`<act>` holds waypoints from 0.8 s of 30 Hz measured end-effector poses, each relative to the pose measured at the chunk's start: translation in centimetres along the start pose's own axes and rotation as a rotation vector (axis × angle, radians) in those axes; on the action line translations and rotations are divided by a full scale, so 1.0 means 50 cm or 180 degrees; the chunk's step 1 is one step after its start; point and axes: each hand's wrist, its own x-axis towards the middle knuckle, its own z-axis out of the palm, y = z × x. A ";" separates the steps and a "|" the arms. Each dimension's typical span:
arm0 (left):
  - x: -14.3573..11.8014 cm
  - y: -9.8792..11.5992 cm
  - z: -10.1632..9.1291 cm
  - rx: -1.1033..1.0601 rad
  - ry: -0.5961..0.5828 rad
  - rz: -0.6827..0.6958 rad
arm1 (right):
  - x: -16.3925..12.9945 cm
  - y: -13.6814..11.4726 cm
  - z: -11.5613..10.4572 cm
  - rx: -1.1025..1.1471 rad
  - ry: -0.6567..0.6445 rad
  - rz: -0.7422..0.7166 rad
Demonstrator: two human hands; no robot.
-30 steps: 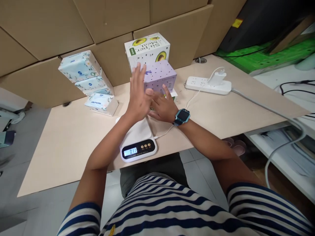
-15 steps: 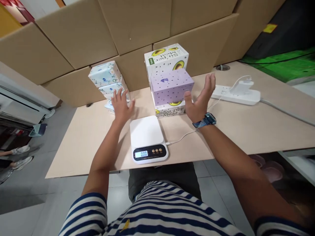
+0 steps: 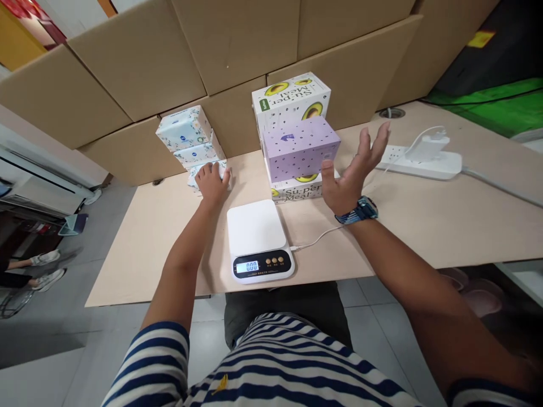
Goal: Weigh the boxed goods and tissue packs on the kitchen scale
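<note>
While our left hand [image 3: 212,182] lies palm down on the lowest tissue pack [image 3: 199,171] of the stack at the back left of the table [image 3: 424,220], fingers curled over it, our right hand [image 3: 352,172] hangs in the air with fingers spread, holding nothing, just right of the purple box [image 3: 300,148]. That box sits atop an avocado-printed box [image 3: 297,189]. Between our forearms stands the white scale [image 3: 257,232], its pan bare.
</note>
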 end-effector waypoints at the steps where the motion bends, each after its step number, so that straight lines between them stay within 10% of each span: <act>1: 0.003 0.004 0.005 -0.0051 0.0044 -0.0065 | -0.002 0.001 0.001 0.0016 -0.0026 -0.0010; 15: 0.049 -0.054 0.046 -0.1264 0.0839 -0.0002 | -0.003 0.057 0.038 -0.0724 0.0117 -0.0183; 24: 0.003 0.038 -0.018 -0.2073 0.0111 0.0352 | -0.003 0.106 0.058 0.0021 -0.0366 0.0474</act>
